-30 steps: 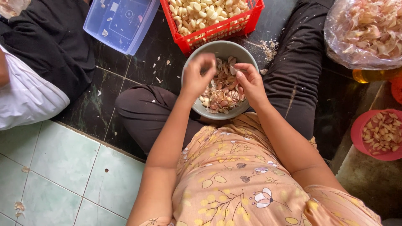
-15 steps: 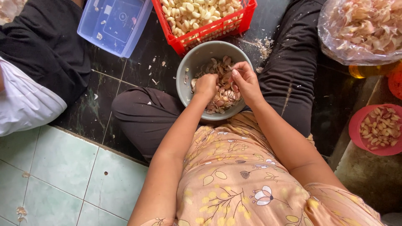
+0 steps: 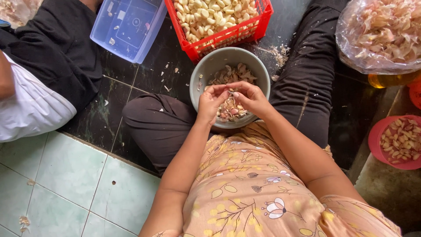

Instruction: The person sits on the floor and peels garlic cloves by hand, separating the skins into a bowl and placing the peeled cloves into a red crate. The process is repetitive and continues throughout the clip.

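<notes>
While both hands meet over the grey bowl (image 3: 206, 70), they now share one garlic clove (image 3: 235, 94).
Left hand (image 3: 211, 100) and right hand (image 3: 251, 97), earlier apart in the pile, pinch it together, peeling.

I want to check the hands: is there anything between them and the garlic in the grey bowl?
Nothing visible. Left hand and right hand meet over the grey bowl, pinching one garlic clove directly above the pile.

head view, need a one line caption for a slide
Seated person's left hand and right hand pinch a garlic clove over a grey bowl, red basket of peeled cloves beyond.
</notes>
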